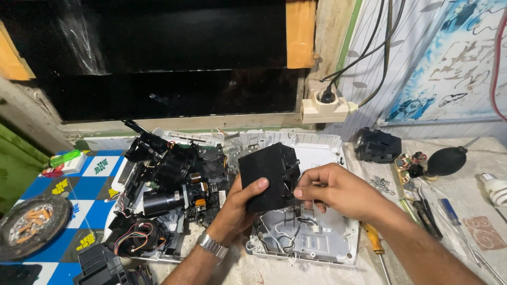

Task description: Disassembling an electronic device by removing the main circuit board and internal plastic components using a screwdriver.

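Gripping a black box (268,174), the left hand (240,203) clasps it from below; the right hand (332,191) pinches its edge above the white casing (317,243). Cigarette butts fill the ashtray (31,227).

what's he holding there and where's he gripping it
A black box-shaped module, lifted above the opened white casing. The left hand grips its lower left corner, thumb across the front; the right hand pinches its right edge.

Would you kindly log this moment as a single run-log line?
left hand: holds black box module from below | right hand: pinches its right edge | below: opened white casing | screwdrivers to the right
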